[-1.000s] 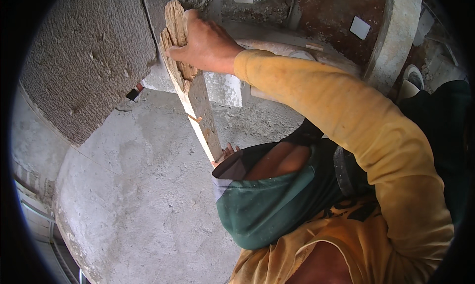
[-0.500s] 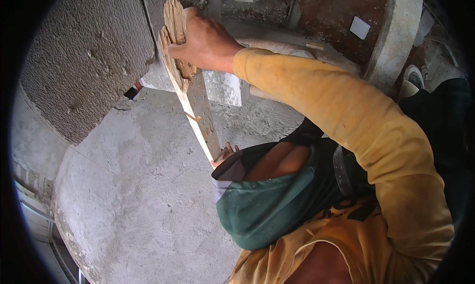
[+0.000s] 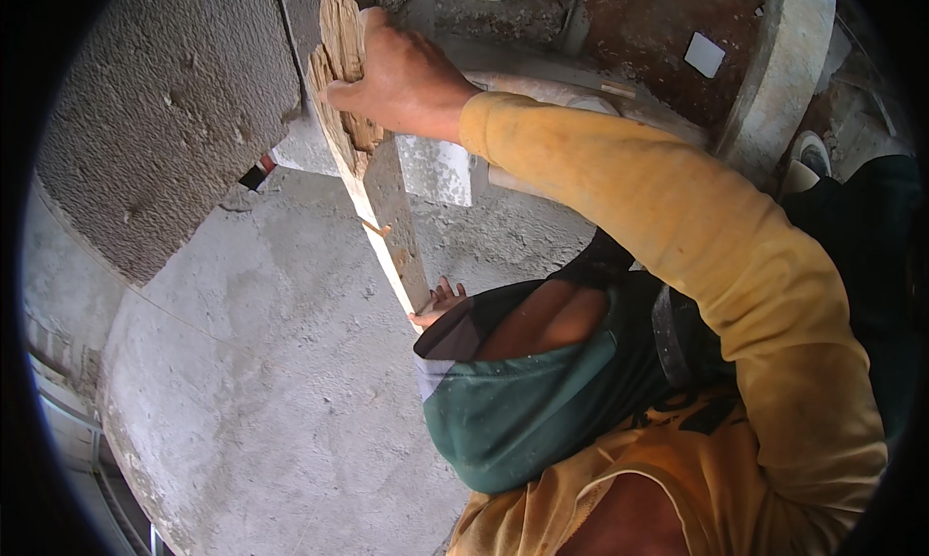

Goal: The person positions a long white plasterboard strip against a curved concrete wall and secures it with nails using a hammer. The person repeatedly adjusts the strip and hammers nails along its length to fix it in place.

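A long wooden board (image 3: pixel 392 208) slants over the concrete surface. Its narrow edge is pale, its broad face is smeared grey, and a thin sliver sticks out partway down. At the far end the wood (image 3: pixel 341 38) is brown, rough and splintered. My right hand (image 3: pixel 406 77) is closed around that end, thumb on the near side. Lower down, my left hand (image 3: pixel 441 302) pinches the near end along its edge, some fingers raised off it. My left forearm is hidden behind the green-clothed leg (image 3: pixel 542 401).
Rough grey concrete (image 3: pixel 252 362) spreads below the board. A textured slab (image 3: pixel 164 120) rises at left, with a black-and-red object (image 3: pixel 257 173) by its edge. A pale block (image 3: pixel 440 174) lies behind the board. Farther right are a white square piece (image 3: pixel 704 55) and a concrete beam (image 3: pixel 779 72).
The board and my right hand have shifted very slightly toward the top of the view. Both hands keep the same hold.
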Demonstrator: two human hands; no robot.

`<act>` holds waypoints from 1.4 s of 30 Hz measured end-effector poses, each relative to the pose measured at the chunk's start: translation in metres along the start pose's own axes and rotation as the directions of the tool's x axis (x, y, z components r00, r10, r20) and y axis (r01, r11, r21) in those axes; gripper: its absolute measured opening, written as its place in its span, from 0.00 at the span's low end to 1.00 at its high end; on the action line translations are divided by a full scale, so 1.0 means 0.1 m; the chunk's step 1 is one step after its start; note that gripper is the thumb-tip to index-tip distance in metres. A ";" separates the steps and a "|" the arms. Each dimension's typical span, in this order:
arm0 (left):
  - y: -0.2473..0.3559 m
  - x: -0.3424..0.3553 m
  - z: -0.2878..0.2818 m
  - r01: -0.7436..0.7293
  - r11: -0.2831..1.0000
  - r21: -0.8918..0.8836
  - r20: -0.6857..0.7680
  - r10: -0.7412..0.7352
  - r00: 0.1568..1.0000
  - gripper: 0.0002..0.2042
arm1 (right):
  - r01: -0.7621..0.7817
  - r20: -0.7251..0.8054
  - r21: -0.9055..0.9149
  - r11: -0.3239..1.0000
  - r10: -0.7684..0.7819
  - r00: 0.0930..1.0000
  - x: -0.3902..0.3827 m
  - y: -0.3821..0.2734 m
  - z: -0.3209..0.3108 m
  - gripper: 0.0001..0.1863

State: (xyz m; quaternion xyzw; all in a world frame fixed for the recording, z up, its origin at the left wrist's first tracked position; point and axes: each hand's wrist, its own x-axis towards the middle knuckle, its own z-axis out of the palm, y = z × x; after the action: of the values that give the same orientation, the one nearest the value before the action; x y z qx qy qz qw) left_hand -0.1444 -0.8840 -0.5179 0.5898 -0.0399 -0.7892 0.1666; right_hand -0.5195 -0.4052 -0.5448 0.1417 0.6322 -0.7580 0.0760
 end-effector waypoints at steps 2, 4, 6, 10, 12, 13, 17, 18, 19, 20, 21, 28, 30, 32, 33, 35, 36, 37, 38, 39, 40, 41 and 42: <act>0.07 0.03 0.00 0.065 0.995 -0.069 -0.001 -0.065 0.998 0.40 | -0.013 0.008 0.002 1.000 0.013 1.000 -0.01 -0.01 -0.01 0.32; 0.11 0.02 0.03 0.133 0.978 -0.159 0.003 -0.134 0.991 0.40 | -0.011 0.009 0.006 1.000 0.011 1.000 -0.01 -0.02 -0.01 0.32; 0.06 0.01 0.09 0.162 0.936 -0.314 -0.033 -0.182 0.983 0.39 | -0.007 0.004 0.009 1.000 0.007 1.000 -0.01 -0.02 -0.02 0.32; -0.36 -0.04 0.20 -0.144 0.988 0.055 -0.112 0.149 0.983 0.39 | -0.007 0.025 0.007 1.000 0.007 1.000 0.01 -0.01 -0.01 0.32; -0.80 0.10 0.09 -0.610 0.387 0.692 0.173 0.731 0.660 0.39 | -0.005 0.032 0.003 1.000 0.004 0.999 0.01 0.01 0.00 0.32; -0.91 0.07 0.14 -0.616 0.384 0.688 0.175 0.736 0.654 0.39 | -0.001 0.029 0.000 1.000 0.001 1.000 0.01 0.01 0.00 0.32; -1.19 -0.02 0.28 -0.621 0.420 0.662 0.158 0.731 0.663 0.40 | 0.024 -0.013 -0.041 0.999 -0.024 1.000 0.01 0.01 0.01 0.34; -1.22 -0.04 0.31 -0.617 0.440 0.653 0.150 0.723 0.674 0.41 | 0.034 -0.024 -0.049 0.998 -0.035 0.999 0.02 0.00 0.01 0.33; -1.24 -0.05 0.34 -0.602 0.428 0.674 0.125 0.737 0.664 0.42 | 0.028 -0.025 -0.058 0.998 -0.030 0.999 0.03 0.00 0.01 0.33; -1.27 -0.05 0.35 -0.594 0.420 0.686 0.096 0.757 0.646 0.43 | 0.004 0.017 -0.073 0.997 -0.003 1.000 0.04 0.00 0.00 0.32; -1.29 -0.06 0.36 -0.585 0.413 0.698 0.067 0.776 0.627 0.45 | 0.006 0.015 -0.020 1.000 -0.006 1.000 0.05 0.00 0.00 0.33; -1.53 -0.18 0.53 -0.587 0.404 0.702 0.102 0.758 0.644 0.49 | 0.066 -0.045 -0.029 0.997 -0.068 0.997 0.03 -0.01 0.00 0.33; -1.61 -0.20 0.59 -0.592 0.405 0.697 0.113 0.753 0.648 0.50 | 0.063 -0.052 -0.009 0.998 -0.063 0.997 0.01 -0.03 0.02 0.31; -1.69 -0.21 0.62 -0.598 0.420 0.683 0.069 0.778 0.625 0.51 | 0.064 -0.025 0.044 0.997 -0.063 0.998 0.00 -0.06 0.02 0.30; -1.73 -0.21 0.62 -0.627 0.384 0.678 0.074 0.812 0.579 0.50 | 0.075 -0.028 0.022 0.997 -0.074 0.997 -0.01 -0.06 0.01 0.28; -1.77 -0.20 0.65 -0.643 0.375 0.667 0.098 0.812 0.575 0.50 | 0.080 -0.050 -0.026 0.996 -0.081 0.995 0.00 -0.09 0.00 0.25; -1.78 -0.20 0.65 -0.650 0.380 0.659 0.101 0.811 0.576 0.50 | 0.104 -0.020 0.018 0.994 -0.104 0.994 -0.01 -0.09 -0.01 0.25; -1.78 -0.20 0.65 -0.649 0.373 0.663 0.100 0.815 0.571 0.50 | 0.121 0.010 0.066 0.990 -0.122 0.992 0.00 -0.10 -0.01 0.24; -1.78 -0.19 0.65 -0.650 0.366 0.665 0.101 0.819 0.565 0.50 | 0.138 0.040 0.117 0.984 -0.143 0.989 -0.01 -0.10 -0.01 0.23; -1.78 -0.19 0.65 -0.648 0.361 0.671 0.091 0.827 0.555 0.50 | 0.108 0.088 0.133 0.985 -0.120 0.989 -0.01 -0.11 -0.01 0.21; -1.78 -0.18 0.65 -0.658 0.361 0.661 0.090 0.832 0.547 0.50 | 0.080 0.069 0.155 0.985 -0.091 0.993 -0.01 -0.11 0.00 0.21; -1.78 -0.17 0.65 -0.664 0.361 0.654 0.082 0.840 0.537 0.50 | 0.053 0.049 0.178 0.983 -0.063 0.997 -0.02 -0.11 0.00 0.20; -1.78 -0.16 0.65 -0.670 0.360 0.649 0.074 0.846 0.528 0.50 | 0.026 0.028 0.200 0.979 -0.032 0.999 -0.01 -0.11 0.02 0.20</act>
State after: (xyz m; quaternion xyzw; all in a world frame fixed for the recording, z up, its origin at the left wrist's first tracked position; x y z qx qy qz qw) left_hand -0.2406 -0.7205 -0.5299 0.6232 -0.5371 -0.4700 0.3199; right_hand -0.5219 -0.4054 -0.5333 0.1276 0.5536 -0.8207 0.0599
